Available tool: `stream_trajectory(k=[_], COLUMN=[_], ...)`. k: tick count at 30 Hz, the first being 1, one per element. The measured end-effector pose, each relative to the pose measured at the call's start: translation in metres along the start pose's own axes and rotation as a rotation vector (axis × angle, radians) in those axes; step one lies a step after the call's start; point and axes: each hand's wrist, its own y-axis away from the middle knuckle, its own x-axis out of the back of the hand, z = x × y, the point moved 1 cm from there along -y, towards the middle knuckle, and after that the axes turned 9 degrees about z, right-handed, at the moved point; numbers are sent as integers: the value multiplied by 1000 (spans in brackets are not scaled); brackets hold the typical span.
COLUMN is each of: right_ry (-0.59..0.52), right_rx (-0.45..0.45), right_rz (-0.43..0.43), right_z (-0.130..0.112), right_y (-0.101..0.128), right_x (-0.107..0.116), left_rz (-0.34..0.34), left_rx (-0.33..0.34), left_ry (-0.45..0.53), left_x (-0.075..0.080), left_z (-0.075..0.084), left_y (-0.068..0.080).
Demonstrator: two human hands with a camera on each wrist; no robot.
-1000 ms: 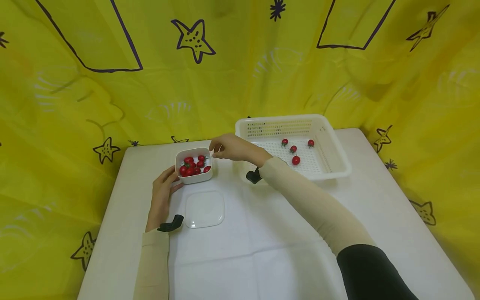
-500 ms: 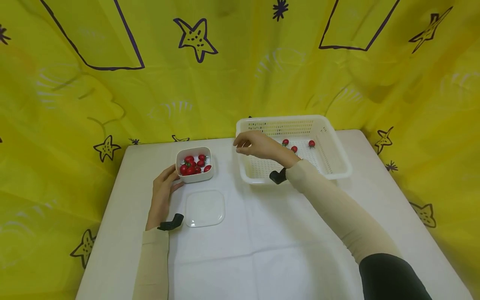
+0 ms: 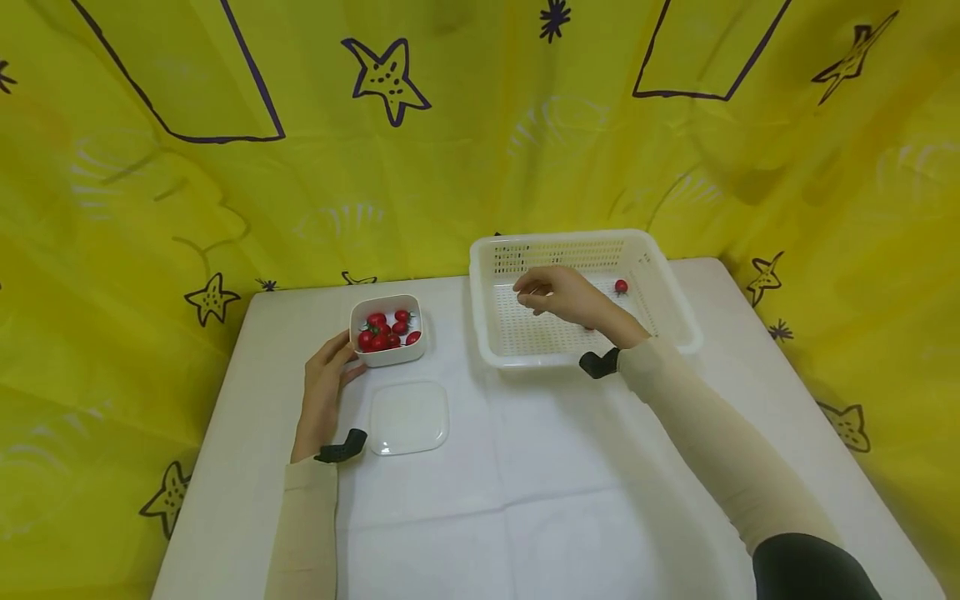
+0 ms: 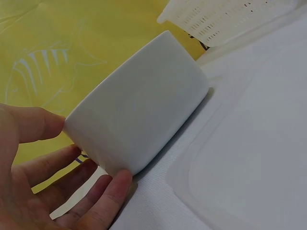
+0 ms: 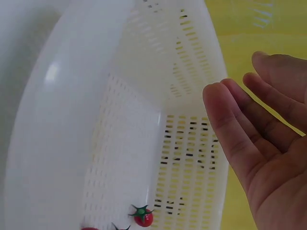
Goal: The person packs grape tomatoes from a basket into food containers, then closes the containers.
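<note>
A bright yellow fabric backdrop point(image 3: 465, 158) fills the whole rear of the scene and wraps round both sides, hanging in soft folds. Dark purple outlined stars point(image 3: 386, 77) are scattered across it, along with large purple-outlined angular shapes point(image 3: 187, 75) near the top and faint pale shell-like prints point(image 3: 558, 121). In front stands a rectangular table covered in a smooth white cloth point(image 3: 540, 500), creased lightly across its near half. The backdrop meets the table's far edge and drops past its left and right edges. Light is even and soft, with only faint shadows on the cloth.
</note>
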Motion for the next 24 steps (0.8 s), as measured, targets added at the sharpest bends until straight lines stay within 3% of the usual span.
stream_trajectory(k=[12,19,24], right_ry=[-164,-158,-127], right_rx=[-152,-231,-235], right_rz=[77,88,101], right_z=[53,77,86], right_y=[27,36,34], right_x=[10,11,10], left_rz=[-3,2,9], left_rx=[-9,-3,9], left_ry=[-6,-8,1], left_x=[0,-1,-1], left_z=[1,0,-1], left_y=[1,1,1])
